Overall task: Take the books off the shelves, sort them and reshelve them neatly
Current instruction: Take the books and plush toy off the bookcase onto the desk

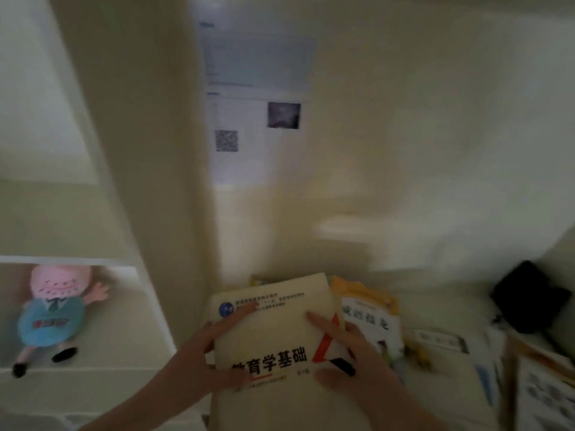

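Note:
A cream-coloured book (280, 325) with black characters and a red-and-black corner mark lies face up low in the middle of the view. My left hand (211, 353) holds its left edge, thumb on the cover near the title and a finger stretched up the cover. On the right edge, my right hand (351, 359) grips the book with its thumb on the lower cover. An orange-and-white children's book (373, 315) lies just right of it, partly under it. More books (538, 387) lie at the lower right, blurred.
A white shelf upright (161, 213) stands left of the books. In the left compartment a cartoon doll (53, 309) in blue lies on the shelf board. Printed sheets (258, 119) hang on the back wall. A black object (529, 297) sits at the right.

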Motion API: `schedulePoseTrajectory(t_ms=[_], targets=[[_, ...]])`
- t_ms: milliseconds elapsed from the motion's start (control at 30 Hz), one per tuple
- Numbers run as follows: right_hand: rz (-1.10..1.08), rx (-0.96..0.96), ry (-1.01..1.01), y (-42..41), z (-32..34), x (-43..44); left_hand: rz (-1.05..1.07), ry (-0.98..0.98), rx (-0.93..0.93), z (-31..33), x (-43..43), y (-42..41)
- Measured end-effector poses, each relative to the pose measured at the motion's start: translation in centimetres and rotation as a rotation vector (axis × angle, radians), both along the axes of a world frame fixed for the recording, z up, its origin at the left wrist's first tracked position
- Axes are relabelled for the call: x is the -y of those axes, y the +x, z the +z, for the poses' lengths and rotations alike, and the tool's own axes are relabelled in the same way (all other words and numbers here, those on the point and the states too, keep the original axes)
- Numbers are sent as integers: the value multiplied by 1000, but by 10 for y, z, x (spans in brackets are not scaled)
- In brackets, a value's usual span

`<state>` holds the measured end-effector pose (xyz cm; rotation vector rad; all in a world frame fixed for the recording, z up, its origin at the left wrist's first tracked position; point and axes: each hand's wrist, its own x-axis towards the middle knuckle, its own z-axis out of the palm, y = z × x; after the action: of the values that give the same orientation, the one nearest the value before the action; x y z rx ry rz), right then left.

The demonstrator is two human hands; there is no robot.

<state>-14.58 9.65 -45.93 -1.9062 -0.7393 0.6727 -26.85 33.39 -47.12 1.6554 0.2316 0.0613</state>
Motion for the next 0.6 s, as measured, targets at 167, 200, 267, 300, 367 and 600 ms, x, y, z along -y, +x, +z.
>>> schedulePoseTrajectory(t_ms=[167,200,267,300,367,600], targets=[[-193,-68,136,27,12,61,-129,67,21,21,52,72],[-238,-82,147,33,12,71,-165,60,17,23,62,86],[-302,-93,149,44,6,93,-246,66,3,22,82,111],[-330,-88,140,51,2,105,-282,79,7,18,91,124],[-398,-113,154,62,-2,128,-338,105,3,11,113,149],[-504,-185,128,94,-19,214,-504,128,-78,-10,197,216]])
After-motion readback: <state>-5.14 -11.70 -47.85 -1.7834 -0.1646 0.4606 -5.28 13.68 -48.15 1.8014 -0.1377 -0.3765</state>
